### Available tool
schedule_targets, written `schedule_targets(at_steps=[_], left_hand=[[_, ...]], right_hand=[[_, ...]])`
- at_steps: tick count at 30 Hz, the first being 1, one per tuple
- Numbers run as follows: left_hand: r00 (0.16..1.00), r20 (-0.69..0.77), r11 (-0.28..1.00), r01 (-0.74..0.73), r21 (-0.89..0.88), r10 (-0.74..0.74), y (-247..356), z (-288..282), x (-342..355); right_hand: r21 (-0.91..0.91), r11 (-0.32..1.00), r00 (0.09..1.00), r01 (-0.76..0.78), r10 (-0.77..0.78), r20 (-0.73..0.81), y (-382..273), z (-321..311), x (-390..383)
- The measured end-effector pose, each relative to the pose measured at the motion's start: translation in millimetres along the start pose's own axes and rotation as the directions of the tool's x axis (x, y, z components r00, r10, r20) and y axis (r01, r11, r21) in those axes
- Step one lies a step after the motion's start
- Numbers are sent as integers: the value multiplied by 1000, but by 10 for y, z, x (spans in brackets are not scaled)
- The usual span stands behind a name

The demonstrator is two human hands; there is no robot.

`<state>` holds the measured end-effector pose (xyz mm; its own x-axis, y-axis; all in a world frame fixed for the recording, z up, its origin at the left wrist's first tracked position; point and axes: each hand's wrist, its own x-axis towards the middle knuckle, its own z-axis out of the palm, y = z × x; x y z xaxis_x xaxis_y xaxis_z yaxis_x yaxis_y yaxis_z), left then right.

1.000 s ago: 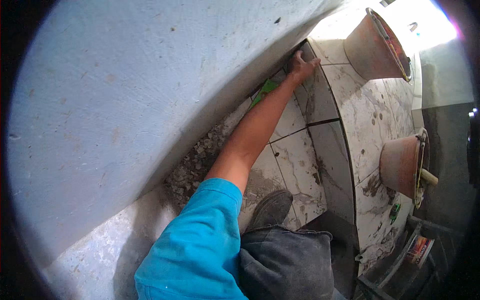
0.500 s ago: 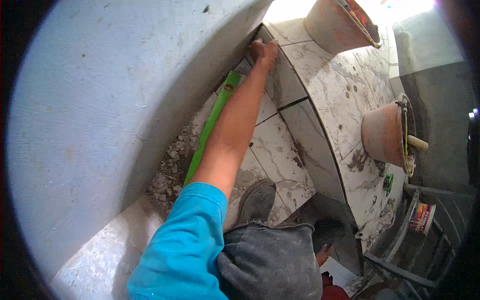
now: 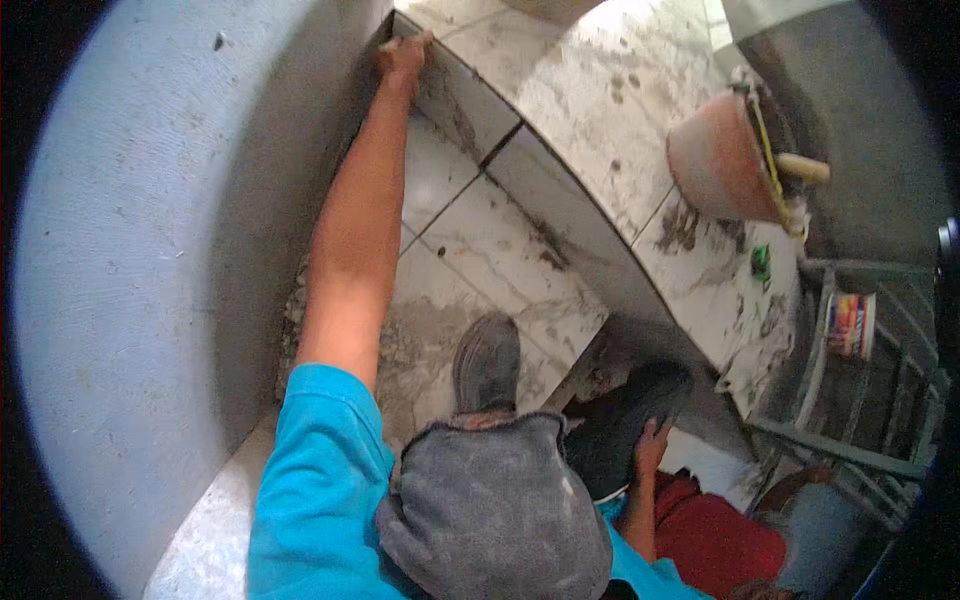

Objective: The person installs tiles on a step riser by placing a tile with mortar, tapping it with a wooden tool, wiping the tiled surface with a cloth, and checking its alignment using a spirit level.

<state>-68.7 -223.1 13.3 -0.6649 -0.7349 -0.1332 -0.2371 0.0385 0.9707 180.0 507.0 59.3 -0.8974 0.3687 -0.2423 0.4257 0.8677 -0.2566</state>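
Note:
Stretched to the far left corner, my left hand [image 3: 403, 55] is bent over the top edge of an upright marble-patterned tile [image 3: 470, 105], the far one on the step's face, close against the wall. Its fingers are curled at the tile's edge. A second upright tile [image 3: 560, 190] stands nearer, with a dark gap between the two. My right hand [image 3: 652, 445] is low at the right, its fingers extended against a black shoe or trouser leg [image 3: 655, 400]. It appears to hold nothing. The green spirit level seen earlier does not show now.
A pale wall [image 3: 140, 250] rises on the left. On the upper tiled level [image 3: 600, 130] stand a bucket with a wooden handle [image 3: 725, 155] and a small green object [image 3: 762, 262]. A ladder-like frame [image 3: 840, 440] and a person in red [image 3: 705, 530] are at right.
My view has shifted, so the step and bucket sit further left. The green level has gone out of sight near my forearm. More of my right hand shows; my left stays at the far tile.

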Motion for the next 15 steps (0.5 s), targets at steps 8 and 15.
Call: schedule_targets(at_steps=[8,15], left_hand=[[976,-170,985,113,-132,-135,182,-22,-241],[988,-101,992,111,-61,-117,11,-133,2]], right_hand=[[-103,937,932,333,-310,186,-815,-346,-321],[591,660,450,463,-750,485,-2527,-368,-524]])
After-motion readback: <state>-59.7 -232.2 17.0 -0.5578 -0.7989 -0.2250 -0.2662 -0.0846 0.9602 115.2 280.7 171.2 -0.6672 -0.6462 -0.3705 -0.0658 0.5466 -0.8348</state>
